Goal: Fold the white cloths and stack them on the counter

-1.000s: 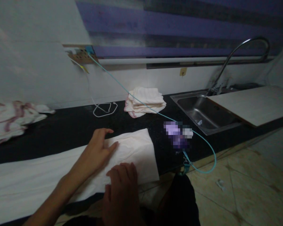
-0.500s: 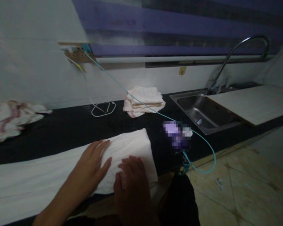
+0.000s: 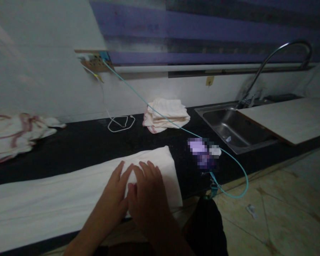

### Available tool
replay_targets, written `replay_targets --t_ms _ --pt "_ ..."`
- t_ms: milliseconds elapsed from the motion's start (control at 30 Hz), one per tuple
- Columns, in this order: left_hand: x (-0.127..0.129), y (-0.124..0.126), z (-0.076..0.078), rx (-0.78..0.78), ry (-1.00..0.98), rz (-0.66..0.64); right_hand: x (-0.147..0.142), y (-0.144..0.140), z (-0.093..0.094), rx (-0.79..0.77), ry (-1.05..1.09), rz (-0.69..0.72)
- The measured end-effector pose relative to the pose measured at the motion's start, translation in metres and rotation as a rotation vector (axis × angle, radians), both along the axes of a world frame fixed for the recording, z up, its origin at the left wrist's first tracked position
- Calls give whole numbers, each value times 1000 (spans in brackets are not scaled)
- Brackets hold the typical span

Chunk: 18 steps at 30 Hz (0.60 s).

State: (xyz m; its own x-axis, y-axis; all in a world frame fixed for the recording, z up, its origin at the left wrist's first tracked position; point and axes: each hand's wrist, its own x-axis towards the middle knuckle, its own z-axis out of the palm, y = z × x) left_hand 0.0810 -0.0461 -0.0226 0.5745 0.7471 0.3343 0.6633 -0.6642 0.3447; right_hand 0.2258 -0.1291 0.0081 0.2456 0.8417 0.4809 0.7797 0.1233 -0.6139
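Two hands, left hand and right hand, lie flat side by side on one long white cloth at the dark surface edge, grip open (holding nothing). One folded stack behind; the cloth's left end is cut off.

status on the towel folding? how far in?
Done: a stack of folded towels sits at the back of the black counter. In hand: the left hand and right hand press flat, side by side, on the folded right end of a long white cloth; most of its length lies unfolded to the left. Left: that length, and seemingly a crumpled pink-striped cloth at far left.
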Motion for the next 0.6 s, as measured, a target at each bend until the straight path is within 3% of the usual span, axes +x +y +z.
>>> replay_targets --t_ms 133,233,300,400,600 --pt "-9 2 26 -104 -137 332 0 4 -14 19 -56 -9" --pt "-7 0 46 -265 -64 526 -2 -2 -21 68 -37 -68" --pt "2 -1 54 -349 71 525 -5 -4 -20 35 -28 -36" --pt "19 -1 55 -350 210 458 -8 -1 -14 -48 -42 43" --pt "37 -2 51 -325 -56 429 0 1 -9 -141 -72 75"
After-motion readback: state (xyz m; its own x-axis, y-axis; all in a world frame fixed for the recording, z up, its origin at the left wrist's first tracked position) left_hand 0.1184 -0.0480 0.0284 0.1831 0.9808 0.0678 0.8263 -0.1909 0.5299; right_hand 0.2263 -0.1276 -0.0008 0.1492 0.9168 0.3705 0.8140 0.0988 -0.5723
